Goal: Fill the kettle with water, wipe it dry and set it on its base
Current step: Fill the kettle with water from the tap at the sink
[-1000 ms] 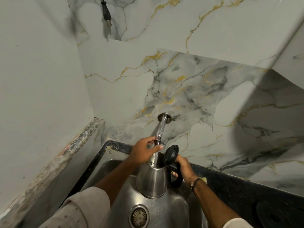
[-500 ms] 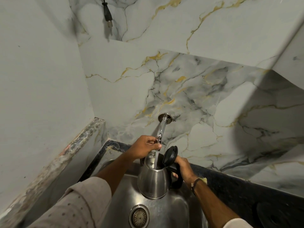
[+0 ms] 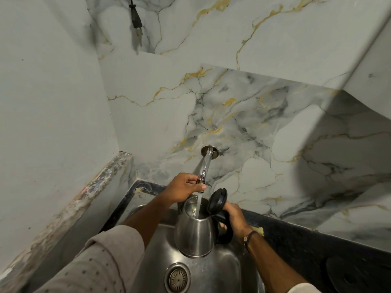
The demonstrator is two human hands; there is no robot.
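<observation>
A steel kettle [image 3: 195, 235] with a black handle hangs over the sink, its black lid [image 3: 218, 198] flipped up. My right hand [image 3: 233, 216] grips the handle. A chrome tap [image 3: 205, 163] sticks out of the marble wall, and my left hand [image 3: 184, 187] is closed around its end. A stream of water falls from the tap into the kettle's open mouth. The round black kettle base [image 3: 351, 275] lies on the dark counter at the lower right.
The steel sink [image 3: 224, 269] has a drain [image 3: 177, 279] near the bottom. A marble ledge [image 3: 88, 191] runs along the left wall. A black plug [image 3: 135, 17] hangs on the wall at the top. A yellowish scrap [image 3: 259, 229] lies behind my right wrist.
Water now runs from the tap into the kettle. My left hand has stayed on the tap's end, and the kettle has barely moved.
</observation>
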